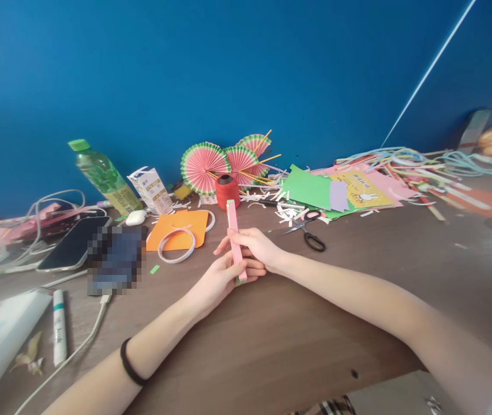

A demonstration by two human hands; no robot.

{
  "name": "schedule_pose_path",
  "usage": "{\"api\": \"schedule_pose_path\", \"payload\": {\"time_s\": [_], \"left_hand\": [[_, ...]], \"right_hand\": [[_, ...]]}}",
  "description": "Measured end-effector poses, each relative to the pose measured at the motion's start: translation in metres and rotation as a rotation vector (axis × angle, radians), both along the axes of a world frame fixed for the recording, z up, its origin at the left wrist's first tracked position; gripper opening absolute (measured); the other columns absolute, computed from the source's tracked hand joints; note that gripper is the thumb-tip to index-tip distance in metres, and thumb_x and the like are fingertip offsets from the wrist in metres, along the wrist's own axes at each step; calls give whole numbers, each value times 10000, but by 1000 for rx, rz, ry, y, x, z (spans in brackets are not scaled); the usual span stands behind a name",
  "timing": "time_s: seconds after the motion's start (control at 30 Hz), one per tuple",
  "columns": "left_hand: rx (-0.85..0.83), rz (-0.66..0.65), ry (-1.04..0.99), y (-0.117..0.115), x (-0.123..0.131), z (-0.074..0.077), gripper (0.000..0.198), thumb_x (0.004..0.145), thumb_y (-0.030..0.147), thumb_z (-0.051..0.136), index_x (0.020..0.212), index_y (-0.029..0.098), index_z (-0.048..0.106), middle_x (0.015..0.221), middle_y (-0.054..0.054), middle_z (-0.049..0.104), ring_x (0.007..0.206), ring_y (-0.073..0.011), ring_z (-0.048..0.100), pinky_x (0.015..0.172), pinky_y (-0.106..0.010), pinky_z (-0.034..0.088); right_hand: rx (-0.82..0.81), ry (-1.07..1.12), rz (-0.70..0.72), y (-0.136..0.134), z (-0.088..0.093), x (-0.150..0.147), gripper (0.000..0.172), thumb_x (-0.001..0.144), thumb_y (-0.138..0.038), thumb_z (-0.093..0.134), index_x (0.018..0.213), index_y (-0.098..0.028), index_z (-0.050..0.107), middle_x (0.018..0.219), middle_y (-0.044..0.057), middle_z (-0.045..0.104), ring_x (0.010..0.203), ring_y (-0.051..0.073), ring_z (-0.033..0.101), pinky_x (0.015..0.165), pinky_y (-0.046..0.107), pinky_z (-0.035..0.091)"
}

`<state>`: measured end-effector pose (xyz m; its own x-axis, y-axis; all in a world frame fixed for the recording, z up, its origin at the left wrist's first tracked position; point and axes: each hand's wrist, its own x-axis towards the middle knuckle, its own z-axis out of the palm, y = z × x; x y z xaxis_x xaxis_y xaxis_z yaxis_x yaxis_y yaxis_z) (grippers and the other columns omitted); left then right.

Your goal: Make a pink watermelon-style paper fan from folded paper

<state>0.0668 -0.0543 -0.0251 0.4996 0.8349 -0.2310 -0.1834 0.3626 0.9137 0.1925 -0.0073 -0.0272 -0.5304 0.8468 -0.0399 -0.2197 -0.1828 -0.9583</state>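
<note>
Both of my hands grip a narrow pink folded paper strip (232, 219) with green at its ends, held upright over the table. My left hand (224, 276) pinches its lower end between thumb and fingers. Around its middle, my right hand (256, 248) presses with the thumb on top; its other fingers are partly hidden behind the strip. Just beyond the strip stands a red spool of thread (227, 193). Behind that, pleated pink-and-green paper fans (205, 167) on yellow sticks lean by the wall. Black-handled scissors (314, 239) lie to the right of my hands.
Left of my hands are a tape roll (176, 246), orange paper (198, 222), phones (75, 242), a marker (59, 328), a small carton (153, 190) and a green-capped bottle (107, 178). Green paper sheets (306, 187), paper scraps and cords (401, 155) lie along the blue wall.
</note>
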Motion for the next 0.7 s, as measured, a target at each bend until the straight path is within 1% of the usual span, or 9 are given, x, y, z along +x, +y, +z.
{"api": "schedule_pose_path", "payload": {"time_s": [0.07,0.17,0.23,0.37,0.47,0.6,0.7], "left_hand": [[-14,-23,-19,1,-1,0,260,762,273,631,968,121,585,956,-118,669,928,-215,622,910,-376,417],[-26,-38,-36,1,-3,-2,290,767,215,625,1031,153,521,947,-95,668,935,-210,624,920,-392,407],[-32,-47,-45,1,-4,-5,295,780,212,608,1046,157,492,944,-101,668,934,-217,628,924,-408,401],[-30,-66,-55,0,-4,-8,328,792,217,592,1085,152,459,972,-124,663,959,-238,623,923,-428,401],[-31,-66,-46,0,-4,-8,335,798,204,579,1099,161,440,977,-119,661,959,-240,626,909,-417,415],[-44,-61,-12,-1,-4,-7,335,798,194,571,1101,161,431,978,-111,654,937,-234,633,893,-408,432],[-42,-51,-2,-1,-4,-8,344,788,206,584,1096,162,437,966,-110,654,917,-233,638,881,-409,437]], "right_hand": [[0,-1,-8,3,-1,1,364,816,-442,506,740,-123,665,812,76,689,613,104,609,599,213,482],[20,17,-37,6,-2,2,364,827,-436,491,754,-123,662,819,80,687,601,99,600,557,201,467],[31,24,-46,8,-4,3,364,830,-436,487,762,-122,660,820,82,687,607,99,599,542,196,460],[22,10,-18,9,-5,3,367,825,-443,496,771,-116,655,801,85,686,608,104,601,543,203,464],[18,-16,-30,9,-3,3,363,823,-436,503,774,-110,654,789,88,687,624,112,610,569,214,471],[18,-54,-51,9,-1,4,366,832,-422,491,749,-107,655,792,94,690,585,107,597,517,203,433],[11,-68,-36,11,-1,5,374,840,-408,481,718,-102,659,778,97,692,567,103,584,521,208,427]]}}
